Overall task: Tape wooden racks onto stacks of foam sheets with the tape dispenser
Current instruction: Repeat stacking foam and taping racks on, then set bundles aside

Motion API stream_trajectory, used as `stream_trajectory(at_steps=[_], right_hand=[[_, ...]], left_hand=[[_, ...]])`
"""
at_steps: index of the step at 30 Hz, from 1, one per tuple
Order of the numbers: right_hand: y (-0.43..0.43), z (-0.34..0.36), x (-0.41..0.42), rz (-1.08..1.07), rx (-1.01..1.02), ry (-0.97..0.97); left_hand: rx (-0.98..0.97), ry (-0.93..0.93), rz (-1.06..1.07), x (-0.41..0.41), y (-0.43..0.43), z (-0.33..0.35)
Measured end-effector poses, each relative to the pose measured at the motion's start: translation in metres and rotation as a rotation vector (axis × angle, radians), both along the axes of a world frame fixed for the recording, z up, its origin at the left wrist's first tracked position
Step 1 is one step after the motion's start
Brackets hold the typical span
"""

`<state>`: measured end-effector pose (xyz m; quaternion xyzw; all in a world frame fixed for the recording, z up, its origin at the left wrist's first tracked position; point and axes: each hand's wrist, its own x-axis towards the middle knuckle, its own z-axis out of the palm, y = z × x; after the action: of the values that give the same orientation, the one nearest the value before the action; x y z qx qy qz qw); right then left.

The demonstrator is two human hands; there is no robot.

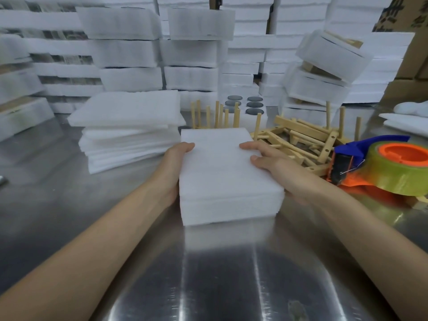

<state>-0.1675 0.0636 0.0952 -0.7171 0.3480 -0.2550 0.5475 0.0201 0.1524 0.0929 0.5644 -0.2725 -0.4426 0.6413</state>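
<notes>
White foam sheets form a small stack (228,177) in the middle of the steel table (69,205), and the person holds it from both sides. The left hand (173,167) presses flat against the left side of the stack, with the thumb on the top sheet. The right hand (275,165) grips the right side, and its fingers (249,145) lie on the top sheet. Both hands are closed on the stack, and the stack rests on the table.

To the left, just beside the stack, lies a larger pile of loose sheets (127,133). Behind the stack stands a wooden rack (215,114) with its pegs upright. To the right of it more racks (308,140) lie in a heap, touching each other, some pegs up and some on the side.

The tape dispenser (382,167) lies at the right edge of the table, near the right hand but not touching it. It has a blue and orange body and a roll of clear yellowish tape on an orange core.

Behind the table many wrapped foam bundles (129,54) are piled high, and some on the right lean over. Cardboard boxes (412,49) stand at the far right.
</notes>
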Motion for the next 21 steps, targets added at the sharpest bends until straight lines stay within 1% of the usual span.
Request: stream_trajectory(at_steps=[5,12,14,15,16,17,18,19,21], right_hand=[[-0.003,-0.001,-0.001,0.033,-0.001,0.008],[-0.005,0.001,0.001,0.044,-0.035,0.058],[-0.006,0.002,0.001,-0.035,-0.021,-0.026],[-0.009,0.002,0.000,-0.127,-0.059,-0.074],[-0.015,0.001,-0.004,-0.238,-0.178,-0.065],[-0.022,-0.001,-0.010,-0.333,-0.367,0.033],[-0.030,-0.004,-0.015,-0.376,-0.546,0.191],[-0.037,-0.008,-0.021,-0.379,-0.671,0.350],[-0.047,-0.017,-0.027,-0.285,-0.758,0.562]], left_hand=[[-0.028,-0.049,-0.057,0.000,0.003,0.001],[-0.036,-0.063,-0.077,0.000,0.001,0.002],[-0.037,-0.081,-0.088,0.000,0.002,0.002],[-0.036,-0.091,-0.090,0.000,0.002,0.002],[-0.035,-0.100,-0.089,0.001,0.002,0.003],[-0.032,-0.104,-0.085,0.001,0.002,0.003],[-0.029,-0.101,-0.079,0.001,0.002,0.003],[-0.026,-0.097,-0.074,0.000,0.002,0.003],[-0.028,-0.089,-0.072,0.000,0.002,0.003]])
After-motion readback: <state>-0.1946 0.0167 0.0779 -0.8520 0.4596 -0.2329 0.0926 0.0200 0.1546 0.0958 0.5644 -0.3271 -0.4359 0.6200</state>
